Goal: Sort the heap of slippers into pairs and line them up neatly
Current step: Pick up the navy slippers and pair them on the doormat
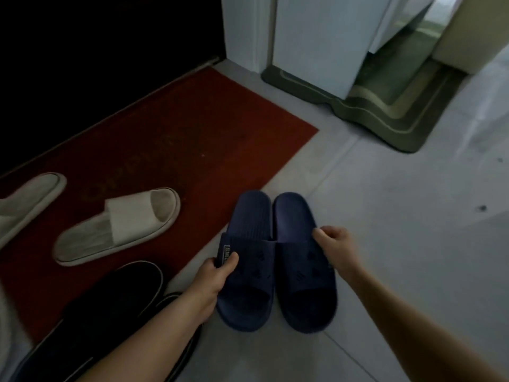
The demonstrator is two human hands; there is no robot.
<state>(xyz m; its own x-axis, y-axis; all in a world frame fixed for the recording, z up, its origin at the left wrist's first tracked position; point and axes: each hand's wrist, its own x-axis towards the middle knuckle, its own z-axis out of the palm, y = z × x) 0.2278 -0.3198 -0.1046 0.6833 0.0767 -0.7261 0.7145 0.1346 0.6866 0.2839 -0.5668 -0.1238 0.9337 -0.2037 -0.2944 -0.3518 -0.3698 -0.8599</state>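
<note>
"SMI…" label on navy slipper (246, 260)

Two navy slippers (275, 260) lay side by side, touching; two beige slippers (118, 224) lay apart on the red mat (192, 139).

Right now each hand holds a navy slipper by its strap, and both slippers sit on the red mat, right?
Not quite. The head view shows the left hand and right hand holding the navy slippers by their straps, but on the grey tiled floor, beside the red mat.
</note>
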